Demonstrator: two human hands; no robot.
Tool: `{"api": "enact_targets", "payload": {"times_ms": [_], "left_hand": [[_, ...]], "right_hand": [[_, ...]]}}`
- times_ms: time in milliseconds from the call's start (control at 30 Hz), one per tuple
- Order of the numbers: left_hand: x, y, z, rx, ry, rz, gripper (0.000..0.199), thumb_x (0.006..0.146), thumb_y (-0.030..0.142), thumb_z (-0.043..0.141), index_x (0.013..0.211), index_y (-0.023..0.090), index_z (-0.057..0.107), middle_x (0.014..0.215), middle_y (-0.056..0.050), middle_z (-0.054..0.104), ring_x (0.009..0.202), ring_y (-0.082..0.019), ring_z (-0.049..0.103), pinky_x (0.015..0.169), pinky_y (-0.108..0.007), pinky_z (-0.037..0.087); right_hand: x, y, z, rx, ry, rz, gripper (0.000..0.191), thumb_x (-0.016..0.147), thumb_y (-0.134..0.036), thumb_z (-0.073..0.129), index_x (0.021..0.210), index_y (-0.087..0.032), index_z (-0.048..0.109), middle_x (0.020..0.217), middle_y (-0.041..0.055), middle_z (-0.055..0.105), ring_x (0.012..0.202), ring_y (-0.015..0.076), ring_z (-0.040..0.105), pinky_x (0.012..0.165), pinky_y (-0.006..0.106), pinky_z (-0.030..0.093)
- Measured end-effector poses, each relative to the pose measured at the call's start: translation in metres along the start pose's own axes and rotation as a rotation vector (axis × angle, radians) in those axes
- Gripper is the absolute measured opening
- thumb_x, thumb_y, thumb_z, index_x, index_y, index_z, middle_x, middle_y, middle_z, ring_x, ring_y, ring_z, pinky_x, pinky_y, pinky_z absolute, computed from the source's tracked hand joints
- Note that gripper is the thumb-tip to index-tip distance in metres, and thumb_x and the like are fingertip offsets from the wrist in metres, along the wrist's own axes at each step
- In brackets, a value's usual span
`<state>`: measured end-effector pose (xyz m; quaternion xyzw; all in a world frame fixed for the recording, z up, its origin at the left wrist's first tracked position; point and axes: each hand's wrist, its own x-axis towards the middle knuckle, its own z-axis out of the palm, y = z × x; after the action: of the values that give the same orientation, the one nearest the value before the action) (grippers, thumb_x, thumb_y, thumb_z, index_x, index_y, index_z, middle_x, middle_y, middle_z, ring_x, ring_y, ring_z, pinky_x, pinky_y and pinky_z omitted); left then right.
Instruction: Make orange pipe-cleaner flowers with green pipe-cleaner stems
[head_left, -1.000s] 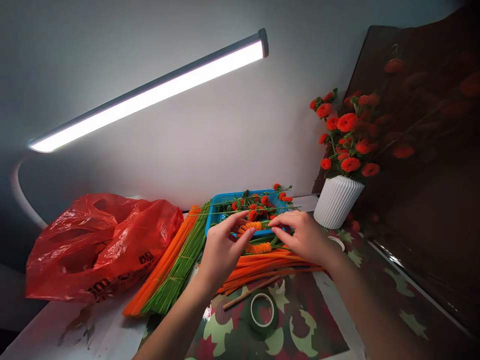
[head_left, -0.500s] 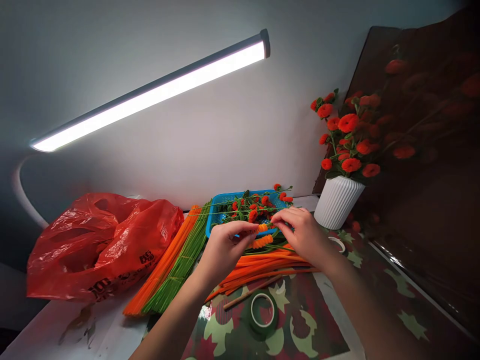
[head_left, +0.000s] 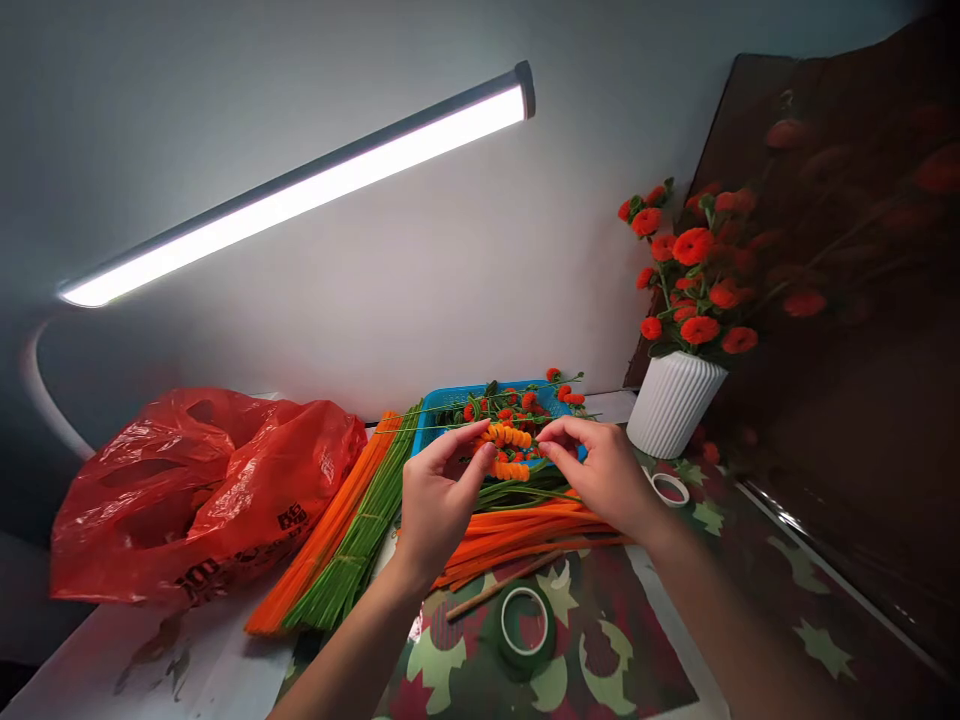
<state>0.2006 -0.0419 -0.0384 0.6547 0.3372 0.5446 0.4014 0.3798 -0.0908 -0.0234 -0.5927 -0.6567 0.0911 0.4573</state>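
An orange pipe cleaner wound into spring-like coils [head_left: 510, 436] is held up in two rows between my hands. My left hand [head_left: 441, 495] pinches its left end between thumb and fingers. Thumb and index finger of my right hand [head_left: 604, 475] are closed at the right end. Right behind the coils is a blue plastic basket [head_left: 450, 391] holding small orange flowers with green stems [head_left: 529, 402]. Below my hands lie loose orange pipe cleaners [head_left: 517, 532] and some green ones [head_left: 517, 494].
Orange [head_left: 330, 540] and green bundles [head_left: 352, 550] lie left, beside a red plastic bag [head_left: 210, 490]. Green tape [head_left: 525, 632], a thin brown stick [head_left: 487, 598] and a white tape roll [head_left: 669, 488] lie on the table. A white vase [head_left: 676, 405] of orange flowers stands right; a lamp [head_left: 315, 190] hangs above.
The coiled pipe cleaner has turned, so more of its upper row shows. My left hand has shifted slightly left and opened its thumb and fingers wider around the end.
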Motion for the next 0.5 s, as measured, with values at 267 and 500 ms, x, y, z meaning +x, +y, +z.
{"api": "enact_targets", "payload": {"times_ms": [267,500], "left_hand": [[0.0039,0.0009,-0.0054,0.03,-0.127,-0.009,0.021,0.077,0.026,0.07,0.096,0.016,0.074,0.083,-0.005,0.075,0.07,-0.017,0.07,0.065,-0.025,0.057],[0.0005,-0.0006,-0.0002,0.012,-0.005,-0.027,0.028,0.078,0.029,0.068,0.101,0.014,0.07,0.081,-0.005,0.074,0.07,-0.016,0.07,0.063,-0.023,0.057]], "right_hand": [[0.0005,0.0022,-0.0005,-0.059,0.007,-0.027,0.012,0.085,-0.017,0.055,0.078,-0.02,0.065,0.071,-0.0015,0.067,0.064,0.0139,0.056,0.06,0.024,0.04],[0.0007,-0.0001,0.0061,0.021,0.023,0.096,0.011,0.083,-0.021,0.057,0.076,-0.019,0.066,0.067,0.0002,0.067,0.062,0.0151,0.058,0.057,0.024,0.041]]}}
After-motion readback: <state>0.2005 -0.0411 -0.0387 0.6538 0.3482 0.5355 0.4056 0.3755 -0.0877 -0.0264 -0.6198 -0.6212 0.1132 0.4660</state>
